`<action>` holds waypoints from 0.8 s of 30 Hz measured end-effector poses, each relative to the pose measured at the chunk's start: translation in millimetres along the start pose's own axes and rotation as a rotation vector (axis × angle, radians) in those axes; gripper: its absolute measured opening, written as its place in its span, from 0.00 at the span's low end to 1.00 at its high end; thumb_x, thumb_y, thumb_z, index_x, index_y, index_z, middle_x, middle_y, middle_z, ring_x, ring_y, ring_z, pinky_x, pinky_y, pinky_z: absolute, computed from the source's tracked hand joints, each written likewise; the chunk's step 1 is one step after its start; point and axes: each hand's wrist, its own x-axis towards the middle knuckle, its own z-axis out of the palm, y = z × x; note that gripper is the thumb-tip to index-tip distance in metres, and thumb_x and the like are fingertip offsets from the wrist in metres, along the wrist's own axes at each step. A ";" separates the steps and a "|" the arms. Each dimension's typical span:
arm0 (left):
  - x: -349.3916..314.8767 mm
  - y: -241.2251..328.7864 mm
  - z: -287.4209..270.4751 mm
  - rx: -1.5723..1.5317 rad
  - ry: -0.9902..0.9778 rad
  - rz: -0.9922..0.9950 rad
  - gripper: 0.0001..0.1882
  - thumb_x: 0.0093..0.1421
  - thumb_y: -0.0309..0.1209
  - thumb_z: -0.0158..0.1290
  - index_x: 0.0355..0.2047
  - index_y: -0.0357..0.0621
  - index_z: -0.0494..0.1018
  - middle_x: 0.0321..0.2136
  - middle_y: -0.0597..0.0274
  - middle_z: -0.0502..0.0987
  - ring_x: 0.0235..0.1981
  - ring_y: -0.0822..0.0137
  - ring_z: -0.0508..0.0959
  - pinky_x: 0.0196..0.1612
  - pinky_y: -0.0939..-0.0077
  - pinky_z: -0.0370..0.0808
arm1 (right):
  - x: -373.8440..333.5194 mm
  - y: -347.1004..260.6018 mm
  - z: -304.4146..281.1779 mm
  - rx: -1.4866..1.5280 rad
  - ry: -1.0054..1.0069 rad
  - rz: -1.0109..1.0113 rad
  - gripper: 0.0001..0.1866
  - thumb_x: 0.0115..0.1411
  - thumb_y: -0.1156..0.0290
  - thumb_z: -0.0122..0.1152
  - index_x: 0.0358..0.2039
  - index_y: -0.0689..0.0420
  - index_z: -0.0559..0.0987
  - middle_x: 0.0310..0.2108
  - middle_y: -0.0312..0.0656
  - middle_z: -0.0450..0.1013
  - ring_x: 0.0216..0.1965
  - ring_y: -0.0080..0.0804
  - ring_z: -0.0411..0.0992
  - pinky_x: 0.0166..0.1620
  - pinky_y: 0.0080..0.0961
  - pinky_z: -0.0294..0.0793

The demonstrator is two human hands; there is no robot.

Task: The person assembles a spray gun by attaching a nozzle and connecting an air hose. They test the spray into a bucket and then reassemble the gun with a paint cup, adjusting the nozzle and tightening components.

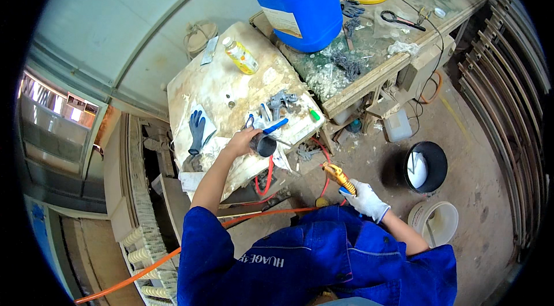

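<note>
My bare left hand [240,142] reaches over the front edge of the stained worktable [254,89], its fingers closed round the side of a dark grey cup [264,145]. Just beyond the cup lie a blue-handled tool [276,126], a grey metal tool [281,101] and a small green object [314,115]. My right hand [367,200], in a white glove, grips a yellow-and-black hand tool [339,177] in front of my body, clear of the table. The tool's front end points up and left; its exact kind is hard to make out. Its grip is partly hidden by the glove.
A dark blue and grey glove [197,131] and a yellow-labelled bottle [240,56] are on the table. Beyond stands a big blue jerrycan [300,3]. To the right are a black bucket [430,167] and a white bucket [448,220]. An orange hose [135,277] runs past my waist.
</note>
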 end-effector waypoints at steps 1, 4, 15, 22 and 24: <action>0.1 -1.0 0.3 0.000 0.000 0.003 0.46 0.31 0.25 0.72 0.55 0.53 0.66 0.41 0.58 0.72 0.46 0.52 0.75 0.46 0.60 0.75 | -0.3 -2.1 -1.9 -0.008 -0.045 0.008 0.16 0.61 0.58 0.59 0.39 0.59 0.75 0.22 0.51 0.74 0.23 0.40 0.75 0.30 0.36 0.73; -3.1 1.2 3.7 -0.008 0.002 0.002 0.46 0.30 0.25 0.72 0.55 0.53 0.66 0.42 0.58 0.72 0.46 0.52 0.75 0.46 0.60 0.74 | -1.4 -2.5 -2.3 0.006 -0.114 0.029 0.17 0.62 0.57 0.59 0.41 0.59 0.76 0.22 0.51 0.74 0.24 0.39 0.75 0.31 0.36 0.72; -6.7 -6.3 7.6 0.026 0.052 0.038 0.46 0.29 0.25 0.71 0.54 0.53 0.67 0.41 0.58 0.72 0.46 0.52 0.74 0.48 0.61 0.73 | -38.3 -4.2 -35.4 0.016 -0.010 0.046 0.17 0.60 0.59 0.62 0.40 0.60 0.77 0.19 0.46 0.71 0.21 0.30 0.69 0.29 0.33 0.71; -3.6 -8.2 9.9 0.062 0.082 0.087 0.44 0.32 0.31 0.71 0.54 0.53 0.67 0.41 0.57 0.73 0.46 0.50 0.73 0.49 0.60 0.71 | -37.3 -21.9 -36.9 -0.059 0.005 -0.055 0.17 0.60 0.59 0.61 0.38 0.62 0.75 0.20 0.51 0.71 0.21 0.36 0.69 0.30 0.33 0.71; -3.9 -8.2 7.6 0.035 0.073 0.082 0.43 0.32 0.30 0.71 0.53 0.52 0.67 0.41 0.56 0.72 0.46 0.50 0.73 0.50 0.60 0.70 | -41.0 -31.8 -40.9 -0.055 0.003 0.011 0.18 0.60 0.58 0.62 0.39 0.62 0.76 0.20 0.51 0.71 0.21 0.34 0.69 0.30 0.34 0.71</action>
